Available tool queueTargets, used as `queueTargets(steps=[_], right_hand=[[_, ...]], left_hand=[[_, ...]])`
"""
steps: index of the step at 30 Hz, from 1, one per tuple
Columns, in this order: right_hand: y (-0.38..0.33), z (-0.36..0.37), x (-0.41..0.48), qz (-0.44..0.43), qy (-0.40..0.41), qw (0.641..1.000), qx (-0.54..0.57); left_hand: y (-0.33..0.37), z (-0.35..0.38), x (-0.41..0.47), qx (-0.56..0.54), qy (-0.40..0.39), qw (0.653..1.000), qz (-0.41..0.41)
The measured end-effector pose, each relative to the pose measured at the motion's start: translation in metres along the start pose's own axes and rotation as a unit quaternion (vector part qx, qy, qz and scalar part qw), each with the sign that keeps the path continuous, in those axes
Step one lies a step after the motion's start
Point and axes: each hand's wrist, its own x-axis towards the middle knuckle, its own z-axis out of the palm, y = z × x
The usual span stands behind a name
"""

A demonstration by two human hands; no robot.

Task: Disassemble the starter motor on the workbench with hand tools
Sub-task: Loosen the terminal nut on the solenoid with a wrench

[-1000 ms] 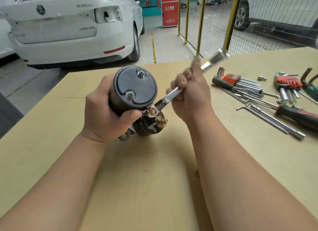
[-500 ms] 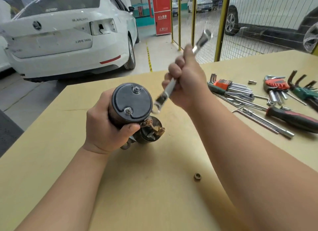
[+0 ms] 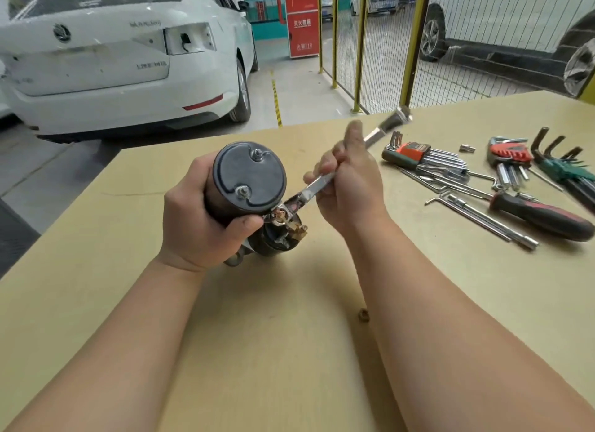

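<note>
Black starter motor [image 3: 249,177] gripped by left hand [image 3: 193,225]; right hand [image 3: 351,186] clutches wrench [image 3: 384,129] on its terminal; hex keys [image 3: 428,157] well apart.

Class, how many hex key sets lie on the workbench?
3, along the right side: the orange set, the red set, and the green set, partly cut off. Others may lie off-frame.

The left grip [image 3: 199,219] wraps round the black starter motor [image 3: 251,177], whose round end cap faces the camera. The right grip [image 3: 351,186] clasps a silver wrench [image 3: 317,184], its lower end set on a brass terminal stud beside the motor body. On the tabletop [image 3: 257,351] a small nut [image 3: 363,314] lies just beside the right forearm. Hex key sets [image 3: 421,157] and a red-and-black screwdriver [image 3: 541,217] lie further right.
</note>
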Motion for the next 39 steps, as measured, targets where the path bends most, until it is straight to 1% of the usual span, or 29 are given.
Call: queueTargets(steps=[1,2,3,5,6,7,8,10,12,13,14,16,18,20,22,23,25,26,27,28,29,30,31,32,33,34,36,37,39], right_hand=[[-0.005,0.011,0.012,0.041,-0.056,0.997,-0.042],[-0.008,0.024,0.022,0.084,-0.114,0.984,-0.105],[-0.010,0.037,0.030,0.111,-0.172,0.962,-0.181],[-0.007,0.054,0.037,0.102,-0.282,0.904,-0.305],[-0.004,0.060,0.038,0.093,-0.311,0.886,-0.331],[-0.004,0.063,0.038,0.092,-0.320,0.885,-0.324],[-0.004,0.065,0.037,0.108,-0.318,0.899,-0.281],[-0.007,0.059,0.033,0.136,-0.280,0.942,-0.124],[-0.011,0.045,0.028,0.124,-0.189,0.974,0.013],[-0.013,0.038,0.024,0.107,-0.144,0.983,0.049],[-0.013,0.031,0.020,0.090,-0.109,0.988,0.063],[-0.009,0.015,0.009,0.054,-0.052,0.996,0.052],[-0.004,0.002,0.000,0.015,-0.014,0.999,0.039],[-0.001,-0.004,0.001,-0.019,-0.015,0.999,0.034],[0.001,-0.003,0.005,-0.024,-0.024,0.999,0.008],[0.001,0.000,0.008,-0.011,-0.028,1.000,0.000],[0.002,0.009,0.015,0.045,-0.049,0.998,0.001],[0.001,0.016,0.020,0.082,-0.076,0.994,-0.012],[-0.002,0.027,0.026,0.116,-0.118,0.985,-0.051],[-0.004,0.037,0.031,0.136,-0.176,0.968,-0.118],[-0.004,0.047,0.033,0.141,-0.244,0.941,-0.185],[-0.002,0.054,0.032,0.150,-0.295,0.915,-0.229],[-0.002,0.059,0.031,0.161,-0.318,0.902,-0.243],[-0.003,0.061,0.032,0.171,-0.326,0.903,-0.221],[-0.006,0.059,0.034,0.177,-0.327,0.913,-0.166],[-0.010,0.054,0.036,0.180,-0.312,0.928,-0.091],[-0.017,0.036,0.036,0.163,-0.252,0.953,0.049],[-0.018,0.028,0.034,0.143,-0.223,0.962,0.072],[-0.014,0.017,0.028,0.103,-0.178,0.978,0.039]], left_hand=[[0.000,0.000,0.000,0.002,0.001,1.000,0.006],[0.001,0.000,0.000,0.002,-0.001,1.000,0.007],[0.002,0.000,0.000,-0.001,-0.004,1.000,0.003],[-0.001,-0.001,-0.001,0.004,0.003,1.000,0.007],[-0.002,-0.001,-0.001,0.007,0.006,1.000,0.013],[-0.002,-0.001,-0.002,0.007,0.004,1.000,0.015],[0.000,-0.001,-0.001,0.007,0.001,1.000,0.012],[0.000,-0.001,0.000,0.008,0.004,1.000,0.009],[0.001,0.000,0.001,0.011,0.002,1.000,0.012],[0.000,0.000,0.001,0.013,0.001,1.000,0.015],[0.000,0.000,0.000,0.015,0.001,1.000,0.017],[0.000,-0.001,0.000,0.017,0.000,1.000,0.018],[0.002,0.000,0.000,0.019,-0.001,1.000,0.016],[0.002,0.001,0.001,0.020,-0.001,1.000,0.016],[0.001,0.001,0.001,0.018,0.000,1.000,0.017],[0.001,0.001,0.001,0.018,0.001,1.000,0.018],[0.000,0.000,0.002,0.014,0.000,1.000,0.019],[0.000,0.000,0.002,0.010,-0.003,1.000,0.015],[0.000,0.001,0.003,0.007,-0.005,1.000,0.012],[0.000,0.001,0.003,0.004,-0.006,1.000,0.011],[0.000,0.001,0.002,0.003,-0.005,1.000,0.012],[0.000,0.000,0.001,0.004,-0.004,1.000,0.014],[0.001,0.000,0.001,0.004,-0.005,1.000,0.014],[0.001,0.000,0.001,0.005,-0.006,1.000,0.013],[0.002,0.000,0.001,0.005,-0.004,1.000,0.010],[0.001,-0.001,0.001,0.007,0.000,1.000,0.010],[0.001,-0.001,0.001,0.013,-0.001,1.000,0.012],[0.001,-0.001,0.001,0.016,-0.005,1.000,0.011],[0.002,-0.002,0.001,0.018,-0.005,1.000,0.009]])
